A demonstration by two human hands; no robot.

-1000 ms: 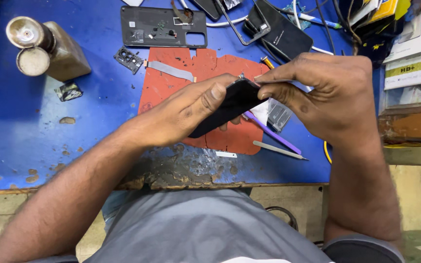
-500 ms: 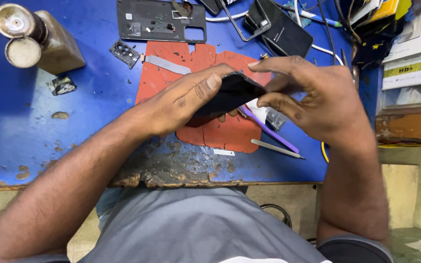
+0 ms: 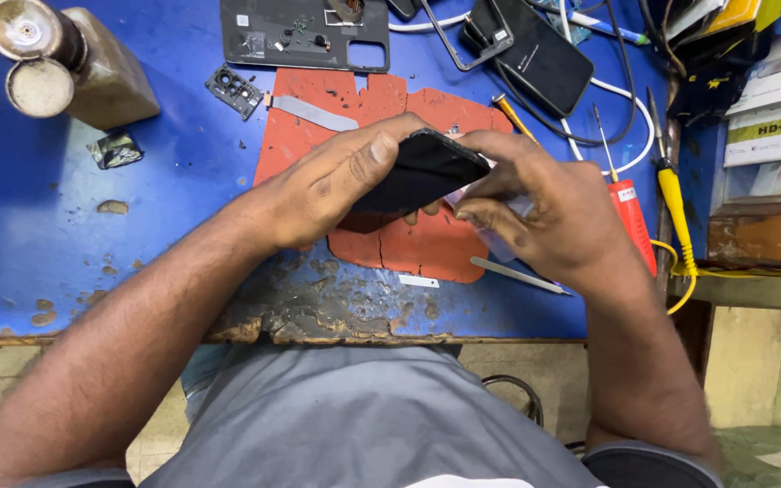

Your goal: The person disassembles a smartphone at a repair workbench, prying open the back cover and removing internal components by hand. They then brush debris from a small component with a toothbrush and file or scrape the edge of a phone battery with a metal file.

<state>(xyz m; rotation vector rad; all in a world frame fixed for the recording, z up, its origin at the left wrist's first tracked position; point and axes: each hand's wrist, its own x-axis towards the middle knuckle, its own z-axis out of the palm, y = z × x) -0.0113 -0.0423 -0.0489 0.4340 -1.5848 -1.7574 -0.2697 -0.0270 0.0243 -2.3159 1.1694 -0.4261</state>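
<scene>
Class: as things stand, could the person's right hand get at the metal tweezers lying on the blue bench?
Probably yes. The tweezers lie uncovered just beneath the right hand, but that hand, like the left hand, is busy holding the black phone, so it must let go first.

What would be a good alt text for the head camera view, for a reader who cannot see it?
Both bare hands hold a black phone above a torn red mat on a worn blue workbench: the left hand grips its near side, the right hand its far end. Around them lie an opened phone back panel, a brown bottle, tweezers and a yellow-handled tool.
</scene>
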